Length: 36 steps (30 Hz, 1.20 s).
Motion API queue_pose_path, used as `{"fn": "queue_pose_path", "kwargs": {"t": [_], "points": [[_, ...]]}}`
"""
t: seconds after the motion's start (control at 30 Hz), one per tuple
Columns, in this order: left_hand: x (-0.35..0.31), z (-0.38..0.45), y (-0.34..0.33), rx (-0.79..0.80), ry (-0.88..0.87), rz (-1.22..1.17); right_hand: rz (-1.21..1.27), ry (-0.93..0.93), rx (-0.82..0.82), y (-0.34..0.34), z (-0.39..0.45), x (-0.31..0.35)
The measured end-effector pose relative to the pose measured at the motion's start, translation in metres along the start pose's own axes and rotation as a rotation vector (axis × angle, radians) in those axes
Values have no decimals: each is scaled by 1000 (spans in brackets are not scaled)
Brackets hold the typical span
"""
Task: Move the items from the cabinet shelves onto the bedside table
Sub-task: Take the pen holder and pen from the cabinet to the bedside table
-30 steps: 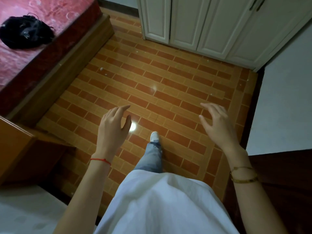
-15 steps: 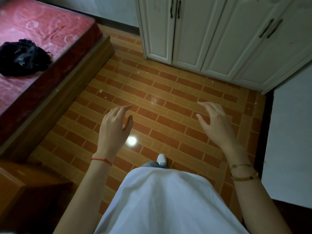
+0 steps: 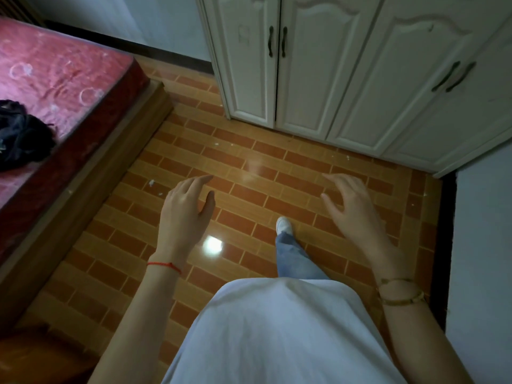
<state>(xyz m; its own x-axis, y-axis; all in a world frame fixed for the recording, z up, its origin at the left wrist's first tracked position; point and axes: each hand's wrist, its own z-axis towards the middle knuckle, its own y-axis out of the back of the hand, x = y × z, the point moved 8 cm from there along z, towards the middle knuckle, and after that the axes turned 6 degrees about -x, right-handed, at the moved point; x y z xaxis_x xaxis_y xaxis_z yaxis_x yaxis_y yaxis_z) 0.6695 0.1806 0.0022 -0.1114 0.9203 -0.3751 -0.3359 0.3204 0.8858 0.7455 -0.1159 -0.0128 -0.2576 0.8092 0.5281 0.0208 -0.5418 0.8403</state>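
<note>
Both hands out in front, nothing in either one. Left hand [image 3: 184,214] hovers at about nine o'clock off the centre of the view, fingers loose and slightly spread, a red string [image 3: 164,266] round its wrist. Right hand [image 3: 352,209] hangs at three o'clock, fingers relaxed and fanned, gold bangles [image 3: 401,293] on the wrist. Up at twelve to one o'clock stands the white cabinet [image 3: 332,73], all doors closed, dark handles [image 3: 277,41] side by side, so the shelves and whatever sits on them are hidden. A white shoe [image 3: 284,224] steps onto the orange brick-pattern floor [image 3: 249,162] between the hands. Over at ten o'clock, the red mattress [image 3: 61,79] with a black bundle [image 3: 22,134] lying on it
</note>
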Motion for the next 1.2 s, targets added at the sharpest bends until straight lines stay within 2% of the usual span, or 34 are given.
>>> {"fn": "queue_pose_path", "kwargs": {"t": [0.3, 0.5, 0.77, 1.0, 1.2], "points": [[-26, 188, -47, -21, 21, 38, -25, 84, -43, 20, 210, -32], [-22, 276, -68, -29, 84, 30, -11, 140, -30, 20, 319, -30], [15, 396, -103, -43, 124, 3, -5, 105, 26, -21, 443, -28], [47, 519, -114, -67, 63, -7, -3, 96, -20, -44, 559, -8], [60, 596, -119, -46, 7, -25, 8, 73, -64, -48, 623, 3]]}}
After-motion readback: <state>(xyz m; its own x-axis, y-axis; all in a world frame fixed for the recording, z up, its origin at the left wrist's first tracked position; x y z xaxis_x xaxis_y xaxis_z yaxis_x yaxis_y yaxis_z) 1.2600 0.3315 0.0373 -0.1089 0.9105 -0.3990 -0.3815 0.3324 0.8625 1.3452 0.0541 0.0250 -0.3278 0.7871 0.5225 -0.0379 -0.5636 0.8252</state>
